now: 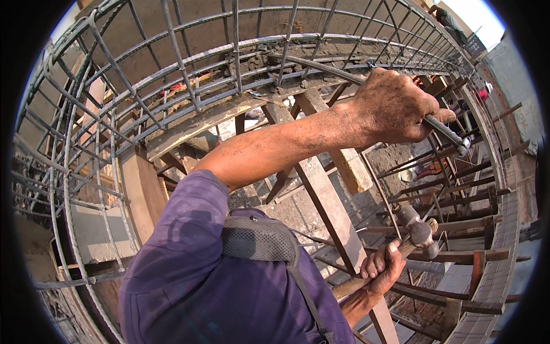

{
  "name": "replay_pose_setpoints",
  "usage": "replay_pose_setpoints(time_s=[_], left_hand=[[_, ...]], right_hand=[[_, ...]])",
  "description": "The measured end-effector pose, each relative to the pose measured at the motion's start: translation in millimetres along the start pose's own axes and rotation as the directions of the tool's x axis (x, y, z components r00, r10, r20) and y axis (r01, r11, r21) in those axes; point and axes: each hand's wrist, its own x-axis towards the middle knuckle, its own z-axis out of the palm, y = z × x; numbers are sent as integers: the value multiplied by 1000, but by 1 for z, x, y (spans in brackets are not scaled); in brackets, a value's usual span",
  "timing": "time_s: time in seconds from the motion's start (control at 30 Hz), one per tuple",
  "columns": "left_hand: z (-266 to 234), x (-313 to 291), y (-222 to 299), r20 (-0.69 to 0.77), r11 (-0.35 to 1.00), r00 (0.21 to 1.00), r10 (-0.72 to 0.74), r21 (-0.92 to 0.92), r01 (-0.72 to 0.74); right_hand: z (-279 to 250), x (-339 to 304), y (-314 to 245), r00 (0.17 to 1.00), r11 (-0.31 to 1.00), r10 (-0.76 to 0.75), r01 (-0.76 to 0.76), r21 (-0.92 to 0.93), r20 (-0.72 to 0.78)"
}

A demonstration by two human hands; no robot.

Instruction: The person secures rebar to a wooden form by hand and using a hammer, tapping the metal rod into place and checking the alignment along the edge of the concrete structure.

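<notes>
My left hand (pixel 395 106) is closed around a long steel bar (pixel 327 69), its arm stretched across the middle of the view. The bar's far tip reaches between the rebar rods to rough, crumbly concrete (pixel 260 63). Its near end has a battered, shiny head that sticks out to the right of the fist. Lower right, my right hand (pixel 381 269) grips the wooden handle of a hammer (pixel 421 232) close below its worn metal head. The hammer head is apart from the bar, below its struck end.
A rebar cage (pixel 172 54) curves along the top and left. Wooden planks (pixel 335 200) and formwork timbers (pixel 470 255) cross over a lower level. Another person (pixel 450 23) is at the far top right; a red helmet (pixel 484 93) shows below. A grey mesh strap pad (pixel 260 238) lies on my purple shirt.
</notes>
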Motion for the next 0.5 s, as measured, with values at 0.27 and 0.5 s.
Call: replay_pose_setpoints(time_s=[0.27, 0.5], left_hand=[[-23, 9, -25, -124, 1000, 992, -18, 5, 19], [-30, 6, -31, -18, 989, 989, -147, 9, 147]], right_hand=[[29, 6, -33, 954, 965, -260, 250, 82, 148], [67, 24, -94, 652, 739, -673, 615, 276, 350]])
